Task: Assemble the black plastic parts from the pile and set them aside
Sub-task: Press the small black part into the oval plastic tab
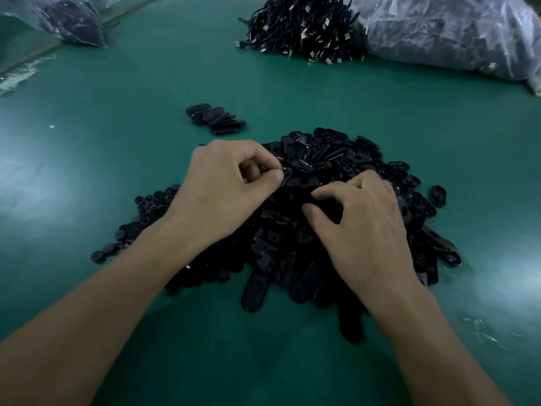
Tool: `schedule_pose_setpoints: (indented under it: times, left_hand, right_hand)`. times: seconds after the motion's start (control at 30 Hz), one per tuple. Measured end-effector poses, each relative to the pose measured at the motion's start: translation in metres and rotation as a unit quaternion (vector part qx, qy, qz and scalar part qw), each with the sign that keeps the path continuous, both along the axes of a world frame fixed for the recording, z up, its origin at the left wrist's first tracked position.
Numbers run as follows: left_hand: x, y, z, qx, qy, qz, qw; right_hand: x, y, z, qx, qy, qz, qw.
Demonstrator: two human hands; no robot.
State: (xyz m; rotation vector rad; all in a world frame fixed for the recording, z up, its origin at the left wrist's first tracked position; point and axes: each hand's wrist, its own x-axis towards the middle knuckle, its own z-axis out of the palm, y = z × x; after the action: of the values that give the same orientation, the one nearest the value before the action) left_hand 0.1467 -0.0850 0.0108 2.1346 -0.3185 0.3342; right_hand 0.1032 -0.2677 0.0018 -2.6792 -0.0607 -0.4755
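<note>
A big pile of black plastic parts (336, 159) lies on the green table (131, 112) in front of me. Smaller round black pieces (140, 212) spread from its left side. My left hand (222, 189) hovers over the pile's left part, thumb and curled fingers pinching a small black part (285, 172). My right hand (360, 224) rests on the pile's middle, its thumb and bent fingers closing on a black part (322, 205) in the heap. Behind the pile, a short row of black assembled parts (216, 118) lies apart.
A tangle of black cables with metal plugs (301, 27) sits at the back. A large clear plastic bag (450, 33) of dark goods fills the back right, another bag (73, 19) the back left. One stray part (438, 195) lies right of the pile. Small scraps (486, 332) lie at near right.
</note>
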Motion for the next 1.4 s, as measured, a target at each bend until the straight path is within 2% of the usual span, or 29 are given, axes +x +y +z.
schedule_pose_setpoints:
  times: [0.23,0.4,0.57,0.7,0.83,1.03,1.2,1.3,1.4]
  left_hand:
    - [-0.004,0.000,-0.001,-0.001,0.007,-0.111,0.994]
    - [-0.003,-0.001,0.001,-0.045,0.006,-0.121,0.992]
    - [-0.005,0.003,0.009,-0.137,0.063,-0.170,0.974]
    - [0.000,0.005,0.008,-0.188,0.107,-0.148,0.965]
    - [0.008,0.011,0.006,-0.251,0.144,-0.078,0.954]
    - [0.021,0.018,0.002,-0.313,0.158,0.037,0.936]
    - [0.020,0.017,0.001,-0.346,0.171,0.014,0.923]
    - [0.017,0.015,0.002,-0.352,0.176,0.017,0.919]
    - [0.017,0.013,0.003,-0.365,0.187,0.026,0.912]
  right_hand:
    - [-0.001,0.003,0.005,0.079,-0.069,0.040,0.994]
    - [-0.004,0.007,0.006,0.129,-0.085,0.080,0.985]
    - [-0.004,0.007,0.006,0.109,-0.105,0.097,0.984]
    - [-0.005,0.009,0.007,0.101,-0.153,0.097,0.978]
    - [-0.006,0.011,0.007,0.139,-0.119,0.094,0.979]
    - [-0.010,0.016,0.013,0.069,-0.014,0.156,0.985]
    - [-0.013,0.035,0.027,-0.032,0.068,0.233,0.970]
    - [-0.012,0.046,0.031,-0.098,0.101,0.246,0.959]
    - [-0.012,0.053,0.032,-0.118,0.108,0.240,0.957]
